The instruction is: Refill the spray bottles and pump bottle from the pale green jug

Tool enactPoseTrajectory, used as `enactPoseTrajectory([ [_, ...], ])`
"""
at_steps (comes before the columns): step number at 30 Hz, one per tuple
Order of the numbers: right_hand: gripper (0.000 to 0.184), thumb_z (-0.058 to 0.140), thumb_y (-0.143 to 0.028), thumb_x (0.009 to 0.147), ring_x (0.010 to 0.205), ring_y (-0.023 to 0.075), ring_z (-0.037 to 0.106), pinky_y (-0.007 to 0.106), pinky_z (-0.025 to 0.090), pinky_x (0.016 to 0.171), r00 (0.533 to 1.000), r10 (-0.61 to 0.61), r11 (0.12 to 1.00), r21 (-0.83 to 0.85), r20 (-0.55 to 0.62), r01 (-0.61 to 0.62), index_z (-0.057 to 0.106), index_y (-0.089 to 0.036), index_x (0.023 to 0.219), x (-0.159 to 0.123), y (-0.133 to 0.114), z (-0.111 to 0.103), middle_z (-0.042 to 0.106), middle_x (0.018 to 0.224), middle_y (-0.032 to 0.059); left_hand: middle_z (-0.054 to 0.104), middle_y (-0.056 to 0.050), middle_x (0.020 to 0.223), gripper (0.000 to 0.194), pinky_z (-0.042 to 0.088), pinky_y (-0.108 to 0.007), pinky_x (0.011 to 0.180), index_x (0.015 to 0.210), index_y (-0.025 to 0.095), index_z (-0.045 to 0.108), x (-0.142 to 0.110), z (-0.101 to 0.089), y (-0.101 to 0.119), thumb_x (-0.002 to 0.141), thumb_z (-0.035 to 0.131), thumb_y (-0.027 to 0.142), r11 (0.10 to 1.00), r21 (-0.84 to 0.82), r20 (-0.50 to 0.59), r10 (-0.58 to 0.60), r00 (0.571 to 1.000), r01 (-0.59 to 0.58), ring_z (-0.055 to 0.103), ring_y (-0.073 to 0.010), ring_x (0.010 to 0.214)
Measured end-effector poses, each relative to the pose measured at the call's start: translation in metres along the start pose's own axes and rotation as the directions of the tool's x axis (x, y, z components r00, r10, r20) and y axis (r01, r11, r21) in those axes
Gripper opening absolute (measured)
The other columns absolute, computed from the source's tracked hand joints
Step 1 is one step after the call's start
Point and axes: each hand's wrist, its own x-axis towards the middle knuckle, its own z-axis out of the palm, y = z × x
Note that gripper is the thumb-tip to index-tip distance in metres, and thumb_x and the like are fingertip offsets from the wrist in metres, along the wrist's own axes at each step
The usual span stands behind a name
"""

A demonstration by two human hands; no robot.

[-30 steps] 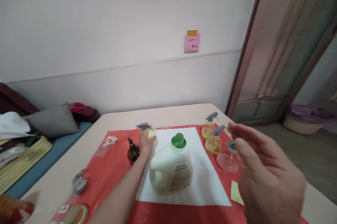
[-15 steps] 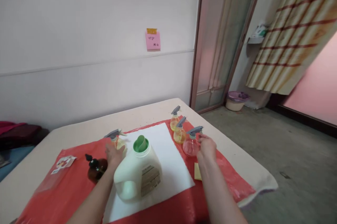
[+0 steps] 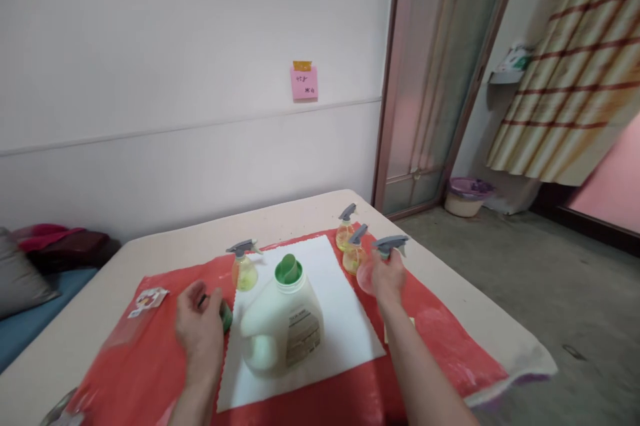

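Note:
My left hand (image 3: 199,323) is curled around the neck of a dark pump bottle, whose black pump top (image 3: 203,301) shows between thumb and fingers; most of its body is hidden. On the right, my right hand (image 3: 390,276) closes around the neck of a pink spray bottle (image 3: 366,275) with a grey trigger head. Between my hands, a large pale-green jug (image 3: 270,326) with a green spout stands on a white sheet (image 3: 345,319). A spray bottle with yellowish liquid (image 3: 247,274) stands at the sheet's left edge.
Two more spray bottles, one nearer (image 3: 353,258) and one farther (image 3: 345,234), stand along the sheet's right edge. A red cloth (image 3: 440,353) covers part of the table (image 3: 490,319). A small packet (image 3: 147,301) lies at left. A yellow paper piece is partly behind my right arm.
My left hand has moved from beside the left spray bottle onto the pump bottle. My right hand has closed around the pink spray bottle's neck. The view has shifted slightly left.

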Motion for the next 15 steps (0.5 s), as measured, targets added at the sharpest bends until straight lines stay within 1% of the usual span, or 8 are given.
enactPoseTrajectory([
  [2, 0.023, 0.071, -0.043, 0.075, 0.081, 0.0254, 0.059, 0.037, 0.046, 0.074, 0.999, -0.038, 0.999, 0.034, 0.036, 0.037, 0.065, -0.022, 0.082, -0.002, -0.024, -0.009, 0.066, 0.075, 0.0034, 0.066, -0.01, 0.13, 0.048, 0.05, -0.04, 0.108, 0.123, 0.022, 0.057, -0.031, -0.015, 0.022, 0.082, 0.071, 0.041, 0.924, -0.365, -0.141, 0.069, 0.988, -0.117, 0.065, -0.0244, 0.122],
  [5, 0.036, 0.076, -0.05, 0.073, 0.085, 0.0226, 0.064, 0.034, 0.049, 0.081, 0.974, -0.129, 0.983, 0.155, 0.187, 0.1, 0.072, -0.019, 0.091, -0.018, -0.069, -0.024, 0.072, 0.086, 0.0037, 0.067, -0.009, 0.129, 0.048, 0.051, -0.044, 0.109, 0.12, 0.023, 0.06, -0.085, -0.028, 0.046, 0.077, 0.079, 0.033, 0.761, -0.593, -0.214, 0.165, 0.963, -0.262, 0.066, -0.0252, 0.12],
  [6, 0.038, 0.077, -0.051, 0.074, 0.085, 0.0215, 0.066, 0.034, 0.05, 0.081, 0.96, -0.145, 0.971, 0.222, 0.239, 0.092, 0.073, -0.019, 0.094, -0.028, -0.084, -0.029, 0.073, 0.088, 0.0037, 0.067, -0.009, 0.129, 0.044, 0.053, -0.045, 0.107, 0.118, 0.024, 0.061, -0.102, -0.029, 0.049, 0.078, 0.079, 0.032, 0.73, -0.621, -0.212, 0.192, 0.958, -0.284, 0.067, -0.026, 0.119],
  [7, 0.038, 0.079, -0.05, 0.074, 0.085, 0.0207, 0.067, 0.034, 0.052, 0.082, 0.947, -0.133, 0.932, 0.361, 0.293, 0.019, 0.074, -0.018, 0.095, -0.04, -0.098, -0.033, 0.074, 0.089, 0.004, 0.067, -0.01, 0.127, 0.039, 0.056, -0.047, 0.103, 0.114, 0.025, 0.063, -0.118, -0.028, 0.049, 0.079, 0.079, 0.032, 0.714, -0.64, -0.134, 0.261, 0.956, -0.284, 0.068, -0.0273, 0.117],
  [8, 0.036, 0.081, -0.048, 0.074, 0.083, 0.0197, 0.068, 0.034, 0.053, 0.082, 0.932, -0.113, 0.878, 0.473, 0.344, -0.069, 0.074, -0.019, 0.094, -0.054, -0.11, -0.035, 0.074, 0.088, 0.0037, 0.067, -0.01, 0.126, 0.035, 0.059, -0.048, 0.1, 0.11, 0.027, 0.064, -0.133, -0.025, 0.047, 0.08, 0.08, 0.032, 0.704, -0.652, -0.036, 0.343, 0.939, -0.282, 0.068, -0.0282, 0.116],
  [9, 0.034, 0.083, -0.046, 0.073, 0.082, 0.019, 0.069, 0.035, 0.054, 0.083, 0.916, -0.1, 0.821, 0.553, 0.389, -0.145, 0.075, -0.019, 0.092, -0.068, -0.12, -0.037, 0.074, 0.088, 0.0036, 0.067, -0.01, 0.126, 0.034, 0.061, -0.049, 0.096, 0.108, 0.029, 0.064, -0.146, -0.021, 0.045, 0.079, 0.081, 0.035, 0.686, -0.656, 0.028, 0.438, 0.898, -0.315, 0.068, -0.0296, 0.116],
  [12, 0.03, 0.084, -0.044, 0.074, 0.084, 0.0216, 0.072, 0.041, 0.057, 0.089, 0.856, -0.07, 0.712, 0.627, 0.512, -0.317, 0.077, -0.02, 0.091, -0.105, -0.138, -0.037, 0.076, 0.089, 0.0051, 0.058, -0.014, 0.142, 0.061, 0.058, -0.056, 0.099, 0.123, 0.032, 0.059, -0.172, -0.006, 0.041, 0.07, 0.089, 0.041, 0.708, -0.586, 0.093, 0.541, 0.836, -0.393, 0.057, -0.0378, 0.133],
  [15, 0.027, 0.082, -0.044, 0.077, 0.087, 0.0264, 0.075, 0.05, 0.056, 0.095, 0.801, -0.093, 0.696, 0.614, 0.592, -0.373, 0.078, -0.022, 0.092, -0.125, -0.139, -0.035, 0.078, 0.088, 0.0068, 0.051, -0.015, 0.149, 0.089, 0.057, -0.053, 0.104, 0.134, 0.031, 0.051, -0.178, 0.002, 0.047, 0.058, 0.096, 0.04, 0.743, -0.515, 0.084, 0.54, 0.837, -0.428, 0.049, -0.0402, 0.142],
])
